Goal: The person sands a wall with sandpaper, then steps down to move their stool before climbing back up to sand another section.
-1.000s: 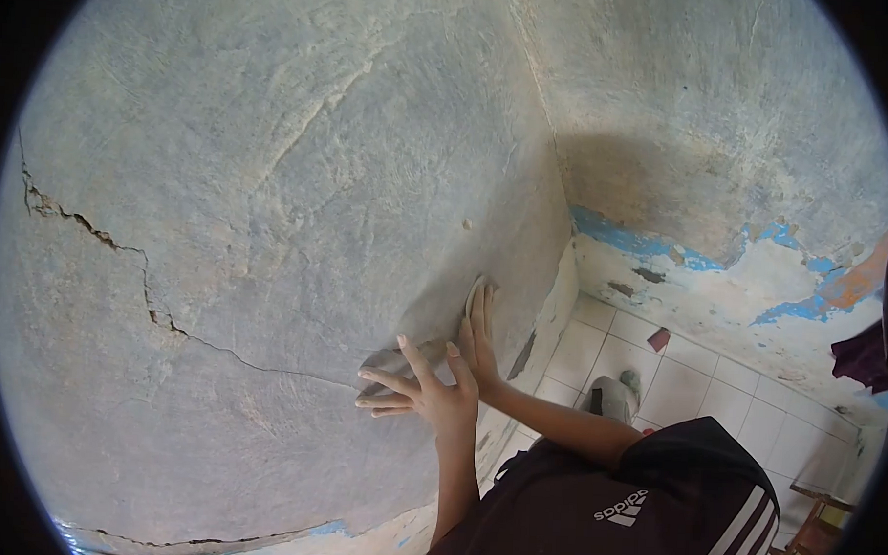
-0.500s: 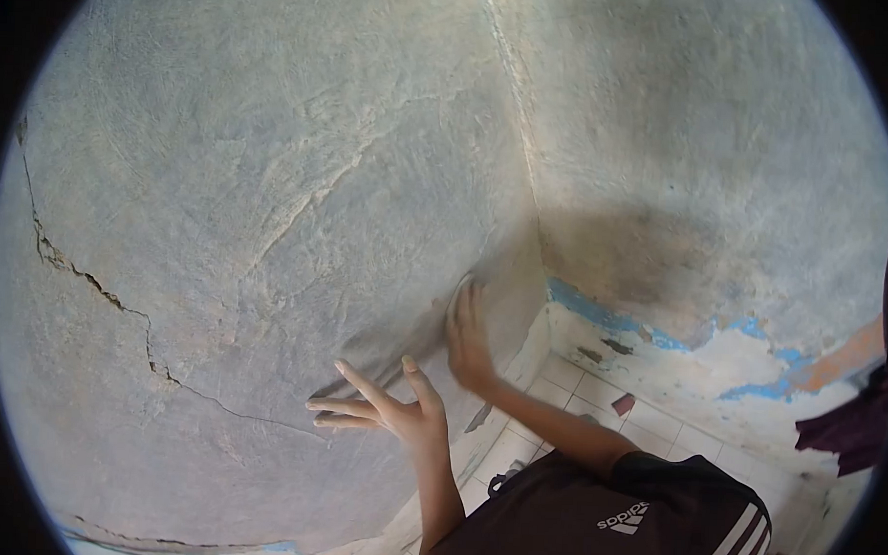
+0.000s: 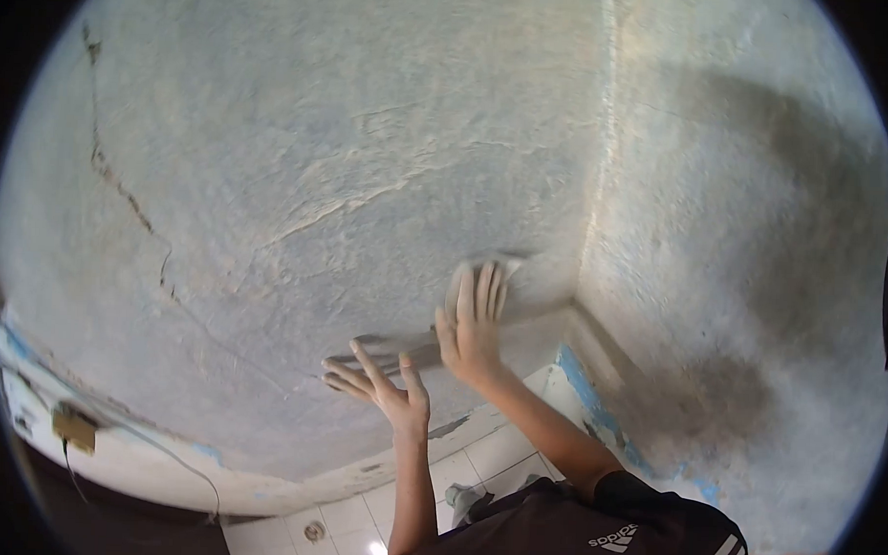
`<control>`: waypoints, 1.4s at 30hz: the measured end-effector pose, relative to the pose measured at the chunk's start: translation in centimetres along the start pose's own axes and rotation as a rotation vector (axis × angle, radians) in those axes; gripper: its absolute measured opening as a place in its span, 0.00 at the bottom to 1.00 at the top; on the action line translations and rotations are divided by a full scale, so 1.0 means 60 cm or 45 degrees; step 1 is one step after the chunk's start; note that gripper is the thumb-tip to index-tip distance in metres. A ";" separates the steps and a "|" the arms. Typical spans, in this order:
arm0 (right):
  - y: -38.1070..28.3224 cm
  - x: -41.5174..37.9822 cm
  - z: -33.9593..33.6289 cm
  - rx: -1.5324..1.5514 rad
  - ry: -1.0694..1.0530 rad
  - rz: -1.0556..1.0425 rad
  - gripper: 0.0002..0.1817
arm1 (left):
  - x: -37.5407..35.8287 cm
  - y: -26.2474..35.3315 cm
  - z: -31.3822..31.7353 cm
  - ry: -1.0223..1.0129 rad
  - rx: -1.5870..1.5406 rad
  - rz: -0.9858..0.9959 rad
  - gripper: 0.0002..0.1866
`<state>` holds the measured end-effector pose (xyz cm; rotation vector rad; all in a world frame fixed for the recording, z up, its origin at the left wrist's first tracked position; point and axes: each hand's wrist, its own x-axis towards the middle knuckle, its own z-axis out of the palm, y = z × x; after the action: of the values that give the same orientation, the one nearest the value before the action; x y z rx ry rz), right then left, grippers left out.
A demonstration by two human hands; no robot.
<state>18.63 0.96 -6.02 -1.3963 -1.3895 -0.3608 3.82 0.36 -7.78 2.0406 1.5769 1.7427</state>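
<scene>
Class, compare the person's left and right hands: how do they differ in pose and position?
The left hand has splayed fingers; the right hand has most fingers closer together. The right hand is nearer the wall corner; the left hand is farther from it. Something pale shows by the right hand's fingertips; none shows by the left hand's. Both are bare.

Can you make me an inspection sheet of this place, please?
Surface: rough grey plaster wall, jagged crack at left.
Job's things: pale flat pad under the right hand; material unclear.
Clutter: nothing seen.
Grips: right hand flat over the pad; left hand spread, with nothing visible in it.
Cables: thin cable low at left; dark cable hanging from a tan box.
Surroundings: wall corner, blue paint patches, white floor tiles.
</scene>
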 end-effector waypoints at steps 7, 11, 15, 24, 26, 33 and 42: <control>-0.022 0.106 -0.042 -0.006 0.062 -0.259 0.36 | -0.009 0.035 -0.008 -0.090 -0.011 -0.029 0.41; 0.020 -0.005 -0.004 0.005 -0.027 -0.143 0.36 | -0.009 0.043 -0.003 -0.093 -0.023 -0.066 0.41; -0.001 0.088 -0.064 -0.082 -0.005 -0.135 0.37 | -0.013 0.046 -0.004 -0.104 0.014 -0.077 0.41; 0.013 0.096 -0.075 -0.118 0.009 -0.281 0.36 | -0.017 0.057 0.027 -0.019 0.001 -0.163 0.39; 0.024 0.010 -0.051 -0.113 -0.042 -0.267 0.37 | -0.019 0.055 0.028 -0.023 -0.001 -0.170 0.39; -0.012 0.088 -0.072 -0.077 -0.103 -0.251 0.37 | -0.018 0.054 0.020 -0.052 0.019 -0.189 0.35; -0.030 0.028 0.001 -0.010 -0.063 -0.306 0.39 | -0.027 0.029 0.012 -0.101 0.002 -0.108 0.33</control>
<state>17.52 1.39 -3.87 -1.2537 -1.6035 -0.4908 5.70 -1.21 -8.17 1.9859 1.6164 1.6127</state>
